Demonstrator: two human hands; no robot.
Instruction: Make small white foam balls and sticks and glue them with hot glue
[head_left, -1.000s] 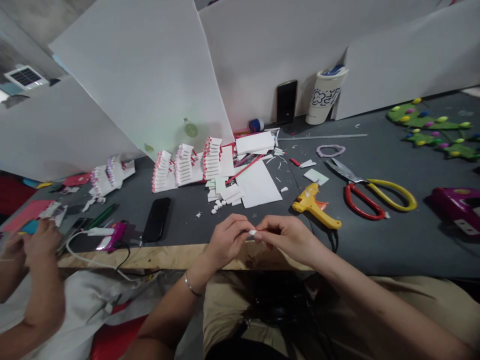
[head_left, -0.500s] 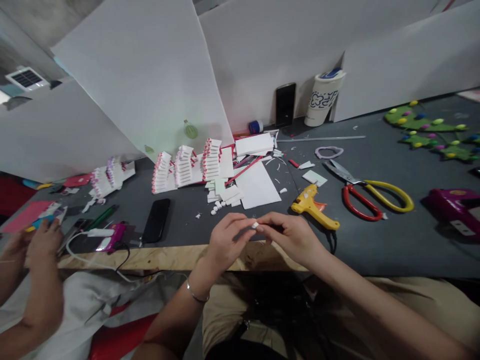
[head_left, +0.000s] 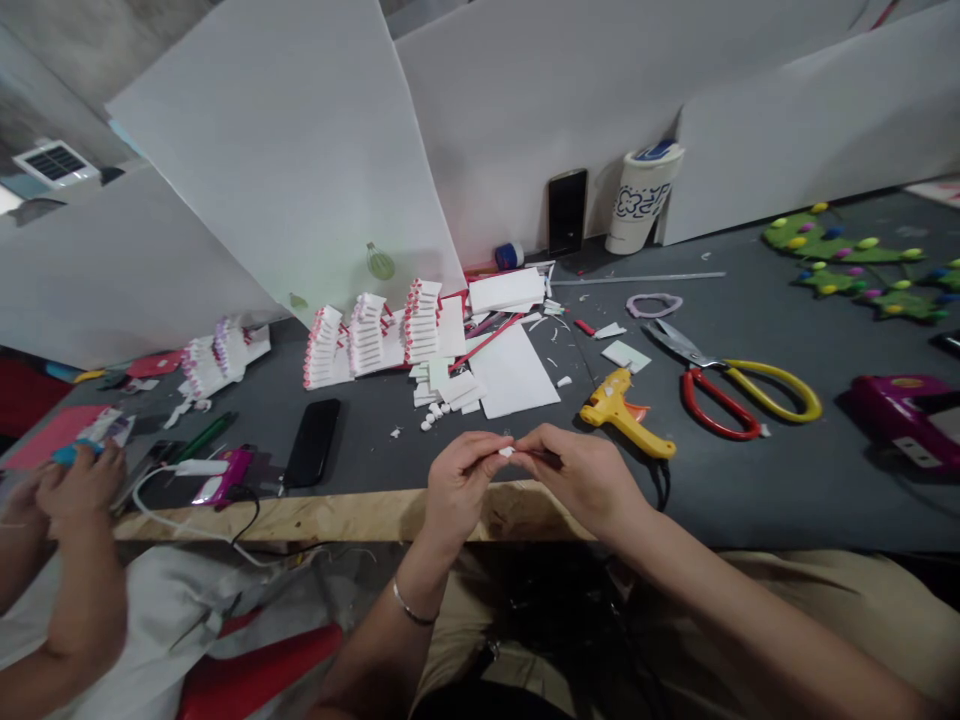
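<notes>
Between the fingertips of both hands is a small white piece [head_left: 507, 451], held above the table's front edge. My left hand [head_left: 461, 485], with a silver bracelet on its wrist, pinches it from the left. My right hand [head_left: 581, 475] pinches it from the right. Behind the hands lie small white balls [head_left: 433, 414], cut paper pieces [head_left: 459, 387] and a white sheet [head_left: 517, 370]. A yellow glue gun [head_left: 626, 415] is just right of my right hand. Rows of white strips with red tips [head_left: 365, 338] stand on the table further back.
Scissors with red and yellow handles [head_left: 724, 375] lie right of the glue gun. A black phone [head_left: 313, 442] lies at left. A white cup [head_left: 641, 200] stands by the back panel. At far left, another person's hands [head_left: 79, 485] hold something blue.
Both hands still pinch the white piece, with the fingers slightly shifted and my left forearm a little further right. The other person's hands have moved slightly.
</notes>
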